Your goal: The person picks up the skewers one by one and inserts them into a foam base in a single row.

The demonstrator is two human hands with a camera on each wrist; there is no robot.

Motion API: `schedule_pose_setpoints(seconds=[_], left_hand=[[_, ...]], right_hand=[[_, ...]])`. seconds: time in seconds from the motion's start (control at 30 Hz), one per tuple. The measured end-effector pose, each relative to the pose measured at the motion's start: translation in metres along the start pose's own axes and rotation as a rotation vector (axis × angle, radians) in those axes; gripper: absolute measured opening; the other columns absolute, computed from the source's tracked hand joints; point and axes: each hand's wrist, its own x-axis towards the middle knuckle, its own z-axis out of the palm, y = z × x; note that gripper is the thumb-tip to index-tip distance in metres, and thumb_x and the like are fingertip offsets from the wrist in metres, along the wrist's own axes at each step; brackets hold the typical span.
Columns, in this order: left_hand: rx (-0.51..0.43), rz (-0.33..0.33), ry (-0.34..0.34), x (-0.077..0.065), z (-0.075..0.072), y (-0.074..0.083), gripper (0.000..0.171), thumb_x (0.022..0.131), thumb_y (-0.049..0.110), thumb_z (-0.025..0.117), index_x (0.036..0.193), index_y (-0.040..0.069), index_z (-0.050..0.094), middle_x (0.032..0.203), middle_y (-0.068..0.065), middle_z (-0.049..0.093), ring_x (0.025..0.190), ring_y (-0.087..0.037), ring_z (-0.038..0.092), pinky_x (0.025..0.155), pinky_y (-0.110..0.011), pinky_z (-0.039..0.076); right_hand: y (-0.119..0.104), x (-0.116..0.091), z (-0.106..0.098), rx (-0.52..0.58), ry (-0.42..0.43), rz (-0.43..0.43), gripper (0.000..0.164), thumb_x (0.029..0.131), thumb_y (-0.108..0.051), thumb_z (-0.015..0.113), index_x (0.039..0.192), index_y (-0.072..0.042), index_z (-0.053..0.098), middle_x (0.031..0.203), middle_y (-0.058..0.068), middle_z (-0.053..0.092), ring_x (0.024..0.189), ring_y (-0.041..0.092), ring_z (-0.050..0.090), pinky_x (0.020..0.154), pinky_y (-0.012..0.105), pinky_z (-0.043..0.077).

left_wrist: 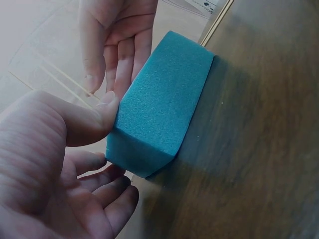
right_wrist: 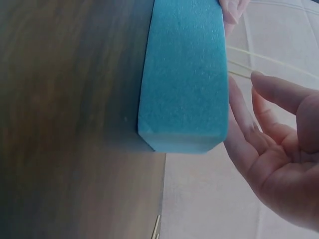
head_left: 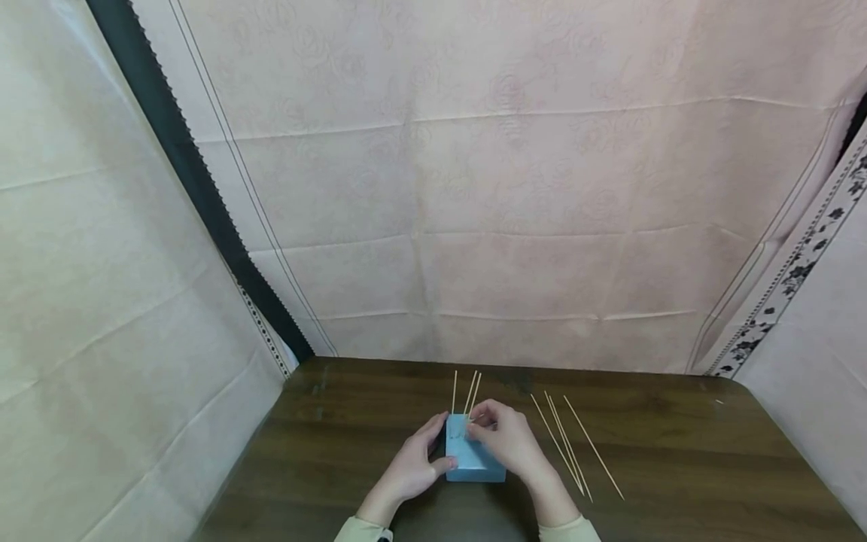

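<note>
A light blue foam block point(head_left: 476, 465) sits on the dark wooden table. Thin wooden sticks point(head_left: 454, 393) rise from its far part. My left hand point(head_left: 415, 461) holds the block at its left side; in the left wrist view the thumb point(left_wrist: 107, 107) rests at the block's upper edge, with the fingers by its end. Over the top of the block, my right hand point(head_left: 508, 438) pinches a thin wooden stick point(right_wrist: 239, 74) low down, between thumb and forefinger. The right wrist view shows the other fingers spread loosely beside the block point(right_wrist: 184, 79).
Several more thin sticks point(head_left: 567, 444) lie on the table point(head_left: 677, 452) to the right of my right hand. Pale cloth point(head_left: 508, 188) hangs behind the table's far edge, and more cloth point(head_left: 122, 301) hangs at the left.
</note>
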Motion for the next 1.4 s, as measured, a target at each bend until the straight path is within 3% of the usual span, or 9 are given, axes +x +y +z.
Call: schedule_pose_setpoints(seconds=[0.23, 1.4], left_hand=[[-0.003, -0.005, -0.001, -0.0004, 0.0001, 0.0001, 0.082, 0.100, 0.018, 0.077, 0.166, -0.001, 0.033, 0.171, -0.027, 0.029, 0.154, -0.044, 0.036, 0.122, -0.059, 0.035], [0.031, 0.010, 0.007, -0.0011, 0.0002, 0.0018, 0.081, 0.100, 0.020, 0.077, 0.165, -0.001, 0.034, 0.170, -0.028, 0.030, 0.153, -0.044, 0.037, 0.121, -0.059, 0.036]], right_hand=[[-0.0002, -0.0007, -0.0036, 0.040, -0.026, 0.000, 0.017, 0.096, -0.015, 0.082, 0.108, -0.007, 0.075, 0.094, 0.000, 0.076, 0.081, 0.015, 0.071, 0.074, 0.039, 0.059], [0.0064, 0.0002, -0.0022, 0.077, -0.043, 0.017, 0.020, 0.098, -0.018, 0.080, 0.114, -0.007, 0.075, 0.099, 0.000, 0.077, 0.086, 0.016, 0.071, 0.080, 0.042, 0.061]])
